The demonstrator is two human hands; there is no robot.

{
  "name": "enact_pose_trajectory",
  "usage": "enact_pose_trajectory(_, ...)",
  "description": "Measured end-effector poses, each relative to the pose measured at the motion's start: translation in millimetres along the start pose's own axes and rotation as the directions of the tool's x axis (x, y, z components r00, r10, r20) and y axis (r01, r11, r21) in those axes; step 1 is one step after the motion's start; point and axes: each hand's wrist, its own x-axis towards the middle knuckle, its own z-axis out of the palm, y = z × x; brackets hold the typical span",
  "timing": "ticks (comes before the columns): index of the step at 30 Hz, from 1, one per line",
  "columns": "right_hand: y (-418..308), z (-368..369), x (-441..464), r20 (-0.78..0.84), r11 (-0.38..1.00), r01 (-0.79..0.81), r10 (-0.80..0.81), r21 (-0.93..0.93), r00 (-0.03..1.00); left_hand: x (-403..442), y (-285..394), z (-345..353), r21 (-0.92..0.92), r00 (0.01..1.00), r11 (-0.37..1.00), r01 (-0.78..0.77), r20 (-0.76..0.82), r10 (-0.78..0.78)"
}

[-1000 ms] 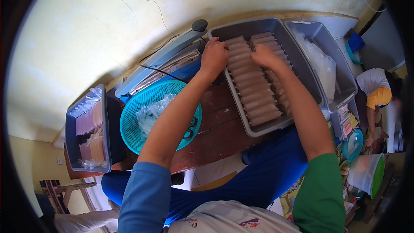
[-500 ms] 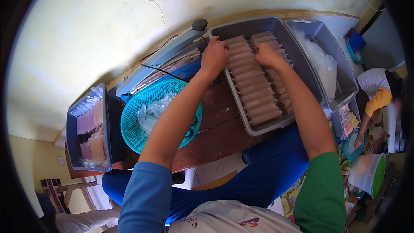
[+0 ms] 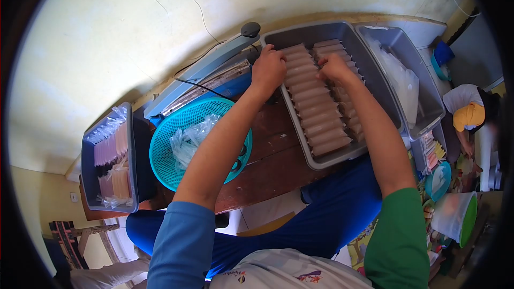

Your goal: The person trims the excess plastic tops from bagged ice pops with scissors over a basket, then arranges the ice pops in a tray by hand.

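Observation:
A grey tub (image 3: 313,164) holds two rows of brown, filled plastic tubes (image 3: 317,108), laid side by side. My left hand (image 3: 269,70) is over the tub's left rim, its fingers curled in at the left ends of the upper tubes. Between the two rows, my right hand (image 3: 335,68) has its fingers bent together against the right ends of the left row. Whatever either set of fingertips grips is hidden. Left of my forearm is a turquoise basket (image 3: 160,152) with clear plastic bags (image 3: 194,138) and dark-handled scissors (image 3: 236,165).
A long bar sealer (image 3: 209,72) lies along the wall on the brown table (image 3: 273,144). A dark tub (image 3: 110,208) with pink and orange packets stands left. Another grey tub (image 3: 431,120) holds translucent plastic. A person (image 3: 468,112) works at far right beside a turquoise basin (image 3: 440,179).
Both my hands stay almost in place at the upper tubes, shifting very slightly. The person at far right has drawn an arm back from the turquoise basin.

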Motion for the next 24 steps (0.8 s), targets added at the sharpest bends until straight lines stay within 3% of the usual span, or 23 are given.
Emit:
enact_pose_trajectory(9, -2, 0, 1, 0.011, 1.0, 0.016, -0.017, 0.01, 1.0, -2, 7, -7, 0.004, 1.0, 1.0, 0.015, 0.014, -0.015)
enact_pose_trajectory(11, -26, -11, -17, 0.123, 0.972, -0.151, 0.13, 0.181, 0.984, 0, 6, -8, 0.016, 0.999, 1.0, 0.023, 0.032, -0.024)
enact_pose_trajectory(13, -23, -10, -16, 0.114, 0.976, -0.121, 0.102, 0.182, 0.988, 5, 4, -10, 0.108, 0.986, 0.993, -0.048, 0.163, 0.03)
enact_pose_trajectory(18, -12, 2, -3, 0.021, 0.978, -0.044, 0.04, 0.204, 0.999, 8, 18, -10, 0.321, 0.981, 0.947, -0.029, 0.191, -0.035)
enact_pose_trajectory(20, -9, 4, 3, -0.027, 0.998, -0.024, 0.026, 0.055, 0.999, 12, 14, -2, 0.393, 0.978, 0.918, -0.046, 0.206, -0.039)
enact_pose_trajectory(24, -8, 9, 2, -0.086, 0.999, 0.023, -0.025, -0.028, 0.996, 15, 13, 1, 0.452, 0.975, 0.888, -0.09, 0.223, -0.015)
